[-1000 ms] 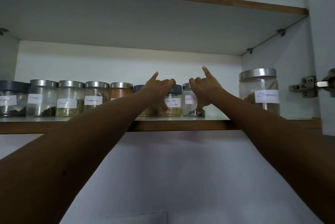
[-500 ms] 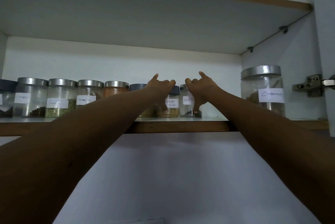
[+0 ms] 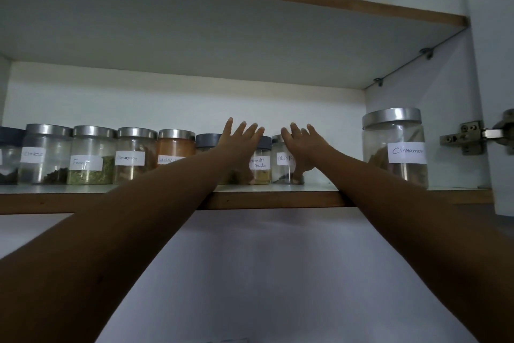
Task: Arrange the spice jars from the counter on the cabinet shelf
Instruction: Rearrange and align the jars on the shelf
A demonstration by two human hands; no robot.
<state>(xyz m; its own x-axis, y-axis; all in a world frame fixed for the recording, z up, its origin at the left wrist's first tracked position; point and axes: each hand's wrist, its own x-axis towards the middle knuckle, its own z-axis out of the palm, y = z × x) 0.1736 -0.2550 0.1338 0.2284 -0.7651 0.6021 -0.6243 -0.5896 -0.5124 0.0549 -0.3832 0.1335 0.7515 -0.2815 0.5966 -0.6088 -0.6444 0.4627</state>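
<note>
Two hands stretch up to a cabinet shelf (image 3: 278, 199). The left hand (image 3: 239, 139) and the right hand (image 3: 303, 141) are raised side by side near the middle of the shelf. Their fingers are straight and spread, gripping nothing; whether the palms touch glass cannot be told. The left hand partly covers a dark-lidded jar (image 3: 208, 142). The coriander jar (image 3: 261, 167) shows between the two hands. The right hand hides part of the pepper jar (image 3: 283, 166), its thumb low by the jar's base. Toward the shelf's left end, set close together, stand the chilli jar (image 3: 175, 148), a small cinnamon jar (image 3: 133, 157), the fennel jar (image 3: 91, 160) and the cloves jar (image 3: 44, 156). A big cinnamon jar (image 3: 395, 148) stands apart near the right end, close to the front edge, with a door hinge (image 3: 472, 137) beyond it.
</note>
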